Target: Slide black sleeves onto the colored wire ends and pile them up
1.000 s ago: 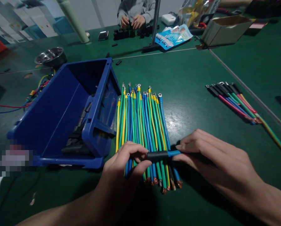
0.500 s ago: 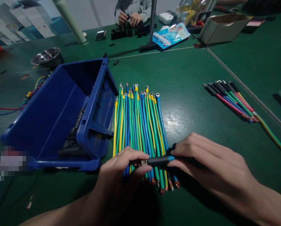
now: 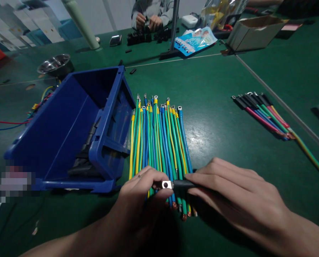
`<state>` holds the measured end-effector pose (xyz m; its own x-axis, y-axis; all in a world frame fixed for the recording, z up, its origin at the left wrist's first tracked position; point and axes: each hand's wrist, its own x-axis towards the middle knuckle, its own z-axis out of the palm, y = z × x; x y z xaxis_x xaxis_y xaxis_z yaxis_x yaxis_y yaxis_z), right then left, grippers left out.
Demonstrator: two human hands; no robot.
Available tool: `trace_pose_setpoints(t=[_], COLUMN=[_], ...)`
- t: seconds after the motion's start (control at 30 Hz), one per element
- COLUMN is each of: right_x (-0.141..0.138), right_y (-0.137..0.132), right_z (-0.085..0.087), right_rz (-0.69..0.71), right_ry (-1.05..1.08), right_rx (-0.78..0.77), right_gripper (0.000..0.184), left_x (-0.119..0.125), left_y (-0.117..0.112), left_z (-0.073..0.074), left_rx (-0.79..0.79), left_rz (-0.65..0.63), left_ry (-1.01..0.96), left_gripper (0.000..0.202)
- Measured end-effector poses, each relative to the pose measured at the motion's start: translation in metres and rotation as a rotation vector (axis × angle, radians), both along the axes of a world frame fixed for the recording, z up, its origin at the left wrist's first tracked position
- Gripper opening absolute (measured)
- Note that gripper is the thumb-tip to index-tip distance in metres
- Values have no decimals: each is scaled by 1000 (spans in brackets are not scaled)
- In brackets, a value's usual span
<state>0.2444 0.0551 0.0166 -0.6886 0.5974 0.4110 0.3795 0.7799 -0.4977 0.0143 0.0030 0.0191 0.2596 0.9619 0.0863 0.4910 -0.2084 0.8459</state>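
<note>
In front of me a cable's silver lug with a hole lies at the fingertips of my left hand, pinched between thumb and forefinger. My right hand has its thumb and fingers closed on the black sleeve just behind that lug. The rest of this cable is hidden under my right hand. Beneath both hands lies a row of blue, green and yellow wires. Lugs top their far ends, and bare copper shows at several near ends.
A blue bin with black sleeves inside stands at left. Several sleeved wires lie at right. Farther back are a metal bowl, a pole, a blue packet, a cardboard box and another person's hands.
My right fingers have moved left, from the blue part of the cable onto the black sleeve. More of the lug shows now, clear of the sleeve. My left hand keeps its pinch.
</note>
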Motion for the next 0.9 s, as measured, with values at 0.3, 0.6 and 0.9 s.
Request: trace_pose_setpoints(t=[0.3,0.6,0.9], right_x=[2,3,1], right_y=[2,5,7], right_z=[1,-3,3], right_rz=[44,75,54], right_ry=[-3,-5,2], right_rx=[-15,-70,-117], right_gripper=[22,27,25], left_x=[3,5,2], left_y=[1,4,2], left_z=[-3,-2,-2], left_rx=[-33,-34,-24], left_rz=[21,61,26], left_ry=[65,81,48], left_gripper=[12,17,11])
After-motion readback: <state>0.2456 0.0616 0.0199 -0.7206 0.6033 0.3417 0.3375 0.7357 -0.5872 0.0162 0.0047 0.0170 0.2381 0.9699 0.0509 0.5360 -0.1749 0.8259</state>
